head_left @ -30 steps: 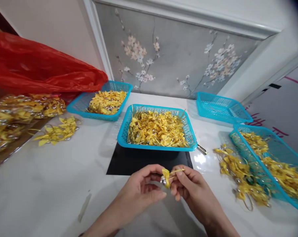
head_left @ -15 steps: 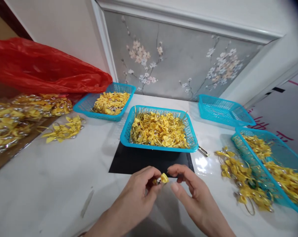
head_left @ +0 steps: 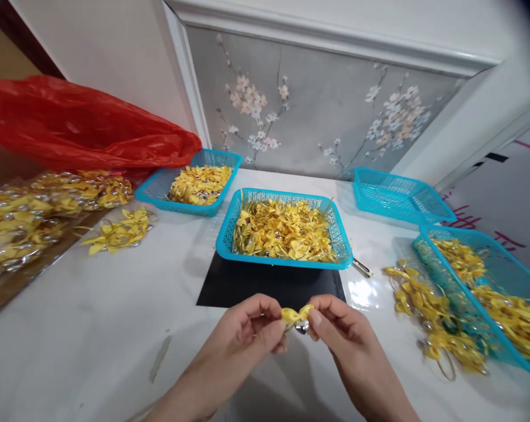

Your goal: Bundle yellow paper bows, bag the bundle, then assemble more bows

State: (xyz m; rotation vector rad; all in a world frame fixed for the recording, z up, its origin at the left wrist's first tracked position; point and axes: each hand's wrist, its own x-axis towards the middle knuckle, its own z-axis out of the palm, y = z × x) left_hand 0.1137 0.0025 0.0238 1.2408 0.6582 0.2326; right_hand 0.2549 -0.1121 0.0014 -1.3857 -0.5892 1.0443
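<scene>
Between my two hands, a small yellow ribbon bow (head_left: 290, 315) with a shiny silver bell (head_left: 302, 326) is stretched out. My left hand (head_left: 251, 331) pinches its left end, and my right hand (head_left: 342, 328) pinches the right end between thumb and forefinger. Just beyond them lies a black mat (head_left: 265, 284). A blue basket (head_left: 285, 263) stands partly on the mat, heaped with yellow ribbon pieces (head_left: 286, 228). The parts of the bow under my fingertips are hidden.
A second blue basket (head_left: 177, 206) and a red plastic bag (head_left: 93, 132) are at the back left. Loose ribbon pieces (head_left: 122, 231) lie left, others (head_left: 436, 316) right beside a long blue basket (head_left: 480, 310). A blue tray (head_left: 401, 196) stands back right; a metal tool (head_left: 362, 268) lies nearer.
My right hand has moved left and closed on the bow's right end. The bow has turned and opened out, its bell now hanging below it.
</scene>
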